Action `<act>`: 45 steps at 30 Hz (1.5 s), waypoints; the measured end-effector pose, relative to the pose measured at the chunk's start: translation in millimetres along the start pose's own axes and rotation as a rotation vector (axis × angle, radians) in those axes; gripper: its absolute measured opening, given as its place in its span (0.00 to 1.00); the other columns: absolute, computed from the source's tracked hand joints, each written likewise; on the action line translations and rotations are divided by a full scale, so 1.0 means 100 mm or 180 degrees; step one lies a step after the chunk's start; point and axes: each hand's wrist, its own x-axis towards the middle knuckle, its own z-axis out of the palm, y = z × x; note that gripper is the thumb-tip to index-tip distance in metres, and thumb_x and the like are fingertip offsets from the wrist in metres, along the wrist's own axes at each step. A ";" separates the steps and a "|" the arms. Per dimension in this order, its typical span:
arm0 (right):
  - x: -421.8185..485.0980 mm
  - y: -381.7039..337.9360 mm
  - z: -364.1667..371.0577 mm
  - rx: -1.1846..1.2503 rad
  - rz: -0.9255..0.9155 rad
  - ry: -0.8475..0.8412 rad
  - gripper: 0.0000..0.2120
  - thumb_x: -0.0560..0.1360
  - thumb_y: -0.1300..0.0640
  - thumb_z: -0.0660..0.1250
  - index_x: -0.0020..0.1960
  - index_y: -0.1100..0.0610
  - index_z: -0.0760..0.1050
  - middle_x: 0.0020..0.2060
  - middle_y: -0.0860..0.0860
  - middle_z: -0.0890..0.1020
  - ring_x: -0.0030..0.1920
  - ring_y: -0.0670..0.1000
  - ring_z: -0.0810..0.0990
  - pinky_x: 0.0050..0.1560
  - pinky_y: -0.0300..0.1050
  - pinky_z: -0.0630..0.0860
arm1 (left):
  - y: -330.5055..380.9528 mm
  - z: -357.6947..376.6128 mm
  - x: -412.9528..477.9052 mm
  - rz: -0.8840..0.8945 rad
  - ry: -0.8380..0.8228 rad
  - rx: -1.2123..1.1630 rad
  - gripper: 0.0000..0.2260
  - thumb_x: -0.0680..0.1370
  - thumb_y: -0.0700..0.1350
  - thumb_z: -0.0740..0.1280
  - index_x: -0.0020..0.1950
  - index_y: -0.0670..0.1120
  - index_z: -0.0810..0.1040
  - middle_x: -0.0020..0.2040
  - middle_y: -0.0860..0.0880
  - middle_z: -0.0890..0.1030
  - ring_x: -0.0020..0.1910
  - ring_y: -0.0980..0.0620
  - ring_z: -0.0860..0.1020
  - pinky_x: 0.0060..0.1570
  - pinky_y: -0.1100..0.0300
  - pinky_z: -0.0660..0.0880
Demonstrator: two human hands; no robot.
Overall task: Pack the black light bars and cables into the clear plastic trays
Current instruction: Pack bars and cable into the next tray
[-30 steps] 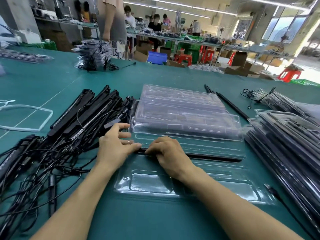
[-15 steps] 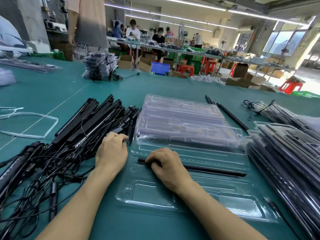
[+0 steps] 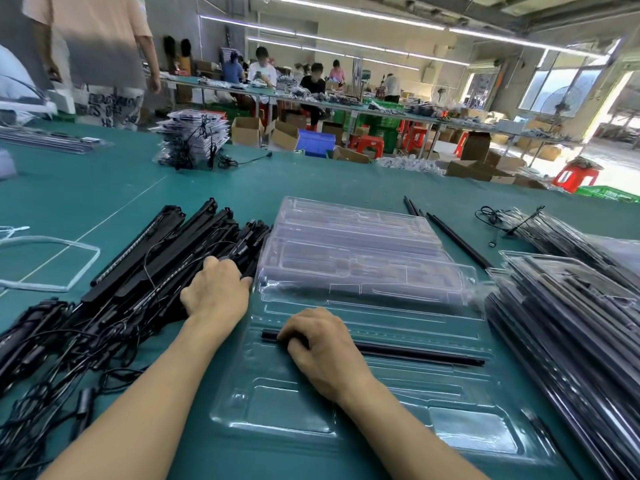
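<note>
Work surface: teal table [image 3: 242, 178].

1. White strap loop [image 3: 52, 263], far left, lying flat, apart from the other goods.
2. Cables [image 3: 45, 362], black, in a tangle at the lower left, running up into the near ends of item 3.
3. Pile of light bars [image 3: 149, 261], black, lying slantwise, its far ends just beside the left edge of item 6.
4. Left hand [image 3: 216, 292], palm down on the near right part of the pile. The fingers are bent over the bars, with the tips hidden beyond the knuckles. Whether they close round a bar cannot be told. The thumb points toward item 6.
5. Open tray [image 3: 287, 407], clear plastic, flat on the table in front of the person.
5a. Light bar [image 3: 415, 355], one, lying lengthwise across a groove in the middle of the open tray.
5b. Right hand [image 3: 322, 344], fingers curled down over the bar near its left end. The bar passes beneath the fingers; a short tip shows to their left and the long remainder runs out to the right.
6. Stack of empty trays [image 3: 353, 237], clear, directly behind the open tray and overlapping its far edge.
7. Thin black rods [image 3: 457, 239], a few, loose on the table just right of the stack.
8. Packed trays [image 3: 561, 317], stacked at the far right, dark bars visible inside.
</note>
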 end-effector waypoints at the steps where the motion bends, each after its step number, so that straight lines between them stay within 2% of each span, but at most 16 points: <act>1: -0.01 0.01 0.00 0.0001 -0.0007 -0.0012 0.10 0.74 0.63 0.64 0.48 0.55 0.83 0.47 0.47 0.83 0.53 0.47 0.75 0.58 0.38 0.70 | -0.01 -0.02 -0.01 -0.0040 0.0083 -0.0126 0.12 0.81 0.56 0.64 0.55 0.47 0.78 0.58 0.46 0.74 0.50 0.41 0.78 0.44 0.50 0.67; 4: -0.02 0.02 0.01 0.0017 -0.0005 -0.0034 0.10 0.74 0.62 0.64 0.50 0.55 0.82 0.47 0.48 0.83 0.53 0.48 0.76 0.58 0.40 0.71 | -0.05 -0.10 -0.10 -0.0008 0.0583 -0.0507 0.11 0.82 0.53 0.62 0.52 0.45 0.74 0.55 0.44 0.75 0.46 0.39 0.77 0.42 0.49 0.68; 6: -0.01 -0.02 -0.01 0.0162 0.0100 0.0110 0.11 0.76 0.59 0.65 0.57 0.53 0.80 0.48 0.49 0.83 0.51 0.45 0.77 0.56 0.37 0.71 | -0.07 -0.19 -0.23 0.0233 0.0934 -0.0813 0.10 0.82 0.52 0.63 0.50 0.46 0.72 0.50 0.45 0.75 0.41 0.42 0.75 0.39 0.51 0.69; 8: 0.02 -0.09 -0.10 0.0876 0.0441 0.0448 0.17 0.79 0.54 0.66 0.67 0.49 0.71 0.47 0.47 0.81 0.45 0.39 0.79 0.49 0.31 0.72 | -0.05 -0.29 -0.44 0.0815 0.1136 -0.1120 0.09 0.81 0.51 0.65 0.49 0.46 0.73 0.46 0.49 0.74 0.36 0.45 0.75 0.33 0.54 0.70; 10: 0.07 -0.13 -0.24 0.1905 0.0947 0.0809 0.23 0.79 0.43 0.61 0.72 0.43 0.60 0.47 0.48 0.81 0.40 0.39 0.80 0.43 0.34 0.73 | 0.01 -0.35 -0.69 0.1709 0.1056 -0.1122 0.09 0.78 0.49 0.68 0.49 0.45 0.76 0.44 0.50 0.75 0.31 0.47 0.76 0.26 0.54 0.73; 11: 0.08 -0.14 -0.31 0.2297 0.1138 0.0913 0.22 0.78 0.40 0.58 0.70 0.41 0.60 0.47 0.49 0.82 0.37 0.42 0.80 0.40 0.37 0.74 | 0.05 -0.35 -0.79 0.2095 0.0956 -0.1045 0.09 0.77 0.49 0.70 0.49 0.44 0.78 0.44 0.50 0.77 0.31 0.48 0.77 0.25 0.53 0.75; 13: 0.03 -0.13 -0.44 0.2632 0.1303 0.1007 0.12 0.81 0.46 0.58 0.63 0.47 0.72 0.40 0.50 0.83 0.35 0.48 0.79 0.32 0.38 0.72 | 0.12 -0.30 -0.91 0.2541 0.0747 -0.0971 0.09 0.75 0.51 0.72 0.48 0.46 0.79 0.43 0.53 0.77 0.32 0.51 0.78 0.25 0.53 0.76; 16: -0.23 0.00 -0.63 0.2188 0.1501 0.1275 0.07 0.81 0.59 0.62 0.49 0.52 0.79 0.32 0.48 0.81 0.33 0.47 0.78 0.29 0.37 0.73 | 0.13 -0.19 -0.95 0.2412 0.0400 -0.1078 0.14 0.74 0.60 0.69 0.50 0.51 0.79 0.44 0.59 0.73 0.38 0.55 0.76 0.33 0.56 0.74; 20: -0.71 0.29 -0.97 0.1165 0.1674 0.1586 0.03 0.76 0.52 0.70 0.45 0.50 0.80 0.33 0.47 0.83 0.33 0.44 0.78 0.35 0.41 0.77 | 0.02 0.00 -0.94 0.2107 0.0164 -0.0676 0.12 0.76 0.59 0.69 0.55 0.55 0.78 0.50 0.59 0.73 0.50 0.57 0.75 0.43 0.58 0.75; 24: -0.99 0.41 -1.20 0.0802 0.1638 0.0700 0.04 0.69 0.55 0.78 0.42 0.51 0.83 0.36 0.47 0.85 0.37 0.46 0.82 0.41 0.38 0.78 | 0.01 0.04 -0.96 0.2011 0.0195 -0.0616 0.09 0.75 0.55 0.70 0.52 0.54 0.81 0.48 0.57 0.76 0.47 0.54 0.78 0.41 0.59 0.73; 28: -1.04 0.46 -1.28 0.0168 0.1280 0.0085 0.06 0.69 0.58 0.78 0.39 0.48 0.84 0.36 0.45 0.84 0.38 0.40 0.81 0.41 0.30 0.72 | 0.01 0.05 -0.95 0.1916 0.0125 -0.0477 0.10 0.76 0.58 0.68 0.54 0.56 0.80 0.46 0.59 0.74 0.49 0.55 0.76 0.40 0.62 0.68; 31: -1.05 0.50 -1.22 -0.0071 0.1089 -0.0323 0.05 0.71 0.57 0.76 0.44 0.47 0.85 0.39 0.45 0.81 0.43 0.38 0.78 0.45 0.29 0.70 | 0.00 0.05 -0.95 0.1880 0.0111 -0.0511 0.11 0.76 0.58 0.67 0.55 0.56 0.80 0.47 0.59 0.76 0.50 0.56 0.76 0.41 0.62 0.70; 35: -1.02 0.48 -1.08 0.0157 0.1058 -0.0180 0.07 0.72 0.59 0.75 0.43 0.46 0.85 0.40 0.47 0.82 0.43 0.41 0.79 0.46 0.31 0.72 | -0.01 0.04 -0.95 0.1852 0.0095 -0.0654 0.09 0.76 0.57 0.68 0.54 0.56 0.80 0.47 0.59 0.76 0.49 0.58 0.75 0.42 0.64 0.70; 39: -1.04 0.47 -0.99 -0.0249 0.0930 -0.0261 0.09 0.76 0.59 0.70 0.50 0.45 0.81 0.47 0.45 0.79 0.51 0.44 0.77 0.57 0.44 0.73 | -0.01 -0.02 -0.98 0.1819 0.0233 -0.0988 0.04 0.76 0.51 0.70 0.48 0.52 0.81 0.43 0.58 0.78 0.46 0.57 0.77 0.42 0.59 0.77; 41: -1.07 0.47 -0.96 -0.0570 0.0852 -0.0381 0.10 0.78 0.54 0.66 0.57 0.43 0.75 0.54 0.43 0.74 0.58 0.45 0.71 0.63 0.45 0.67 | 0.00 -0.07 -0.99 0.1811 0.0443 -0.1089 0.02 0.75 0.47 0.72 0.45 0.50 0.82 0.39 0.57 0.79 0.41 0.55 0.77 0.38 0.55 0.78; 45: -1.11 0.48 -0.89 -0.1245 0.0802 -0.0719 0.18 0.80 0.38 0.55 0.69 0.37 0.64 0.62 0.37 0.64 0.63 0.43 0.63 0.65 0.44 0.59 | -0.05 -0.26 -0.87 0.1543 0.1382 -0.0993 0.02 0.74 0.42 0.75 0.44 0.46 0.82 0.37 0.50 0.82 0.37 0.50 0.76 0.33 0.60 0.69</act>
